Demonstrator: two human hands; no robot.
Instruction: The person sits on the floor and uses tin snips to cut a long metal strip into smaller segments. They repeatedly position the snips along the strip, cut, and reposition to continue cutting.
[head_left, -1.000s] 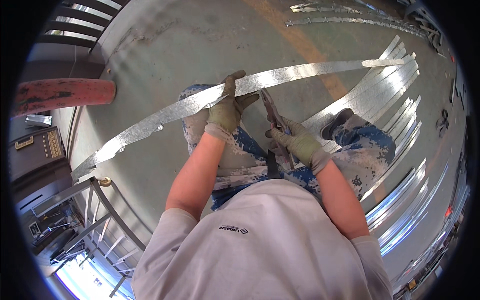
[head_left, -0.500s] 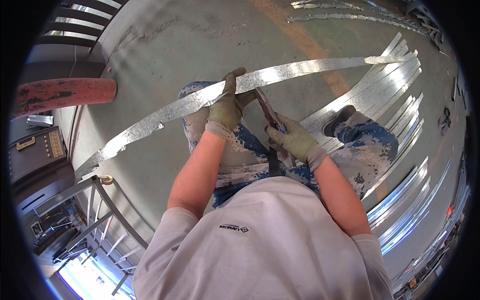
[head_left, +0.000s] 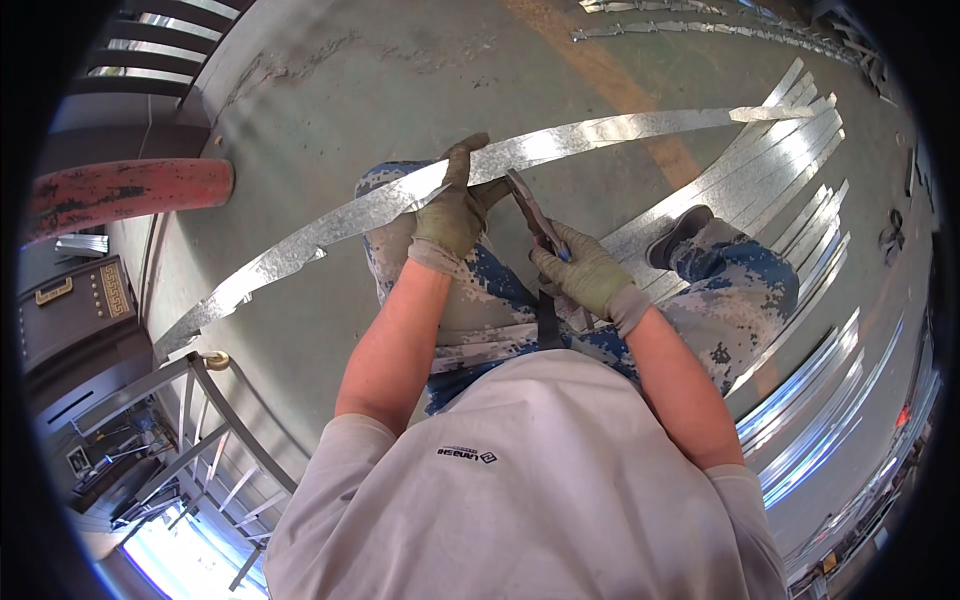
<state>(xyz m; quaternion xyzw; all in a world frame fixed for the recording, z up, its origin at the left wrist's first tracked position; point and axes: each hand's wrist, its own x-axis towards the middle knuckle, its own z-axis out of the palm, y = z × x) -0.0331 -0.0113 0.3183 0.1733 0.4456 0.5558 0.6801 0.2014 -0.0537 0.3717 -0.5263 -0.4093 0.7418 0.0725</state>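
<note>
A long, shiny galvanized metal strip [head_left: 570, 140] arches across in front of me, with small bent tabs along the near edge of its left part. My left hand [head_left: 452, 212], in a worn greenish glove, grips it over my left knee, thumb and fingers around the strip. In my gloved right hand [head_left: 585, 272] is a pair of dark metal snips [head_left: 532, 210], their tips pointing up and left toward the strip's lower edge beside my left hand. Whether the blades touch the metal cannot be made out.
Flat metal strips [head_left: 770, 165] lie fanned on the floor at right, beside my shoe [head_left: 680, 238]. More strips [head_left: 800, 410] lie nearer. At left are a red post [head_left: 135, 192], a dark cabinet [head_left: 75, 310] and a grey metal frame [head_left: 225, 410] on a caster.
Both hands stay nearly in place. The snips and the right hand have shifted very slightly up and left; the strip's right end sits a touch higher.
</note>
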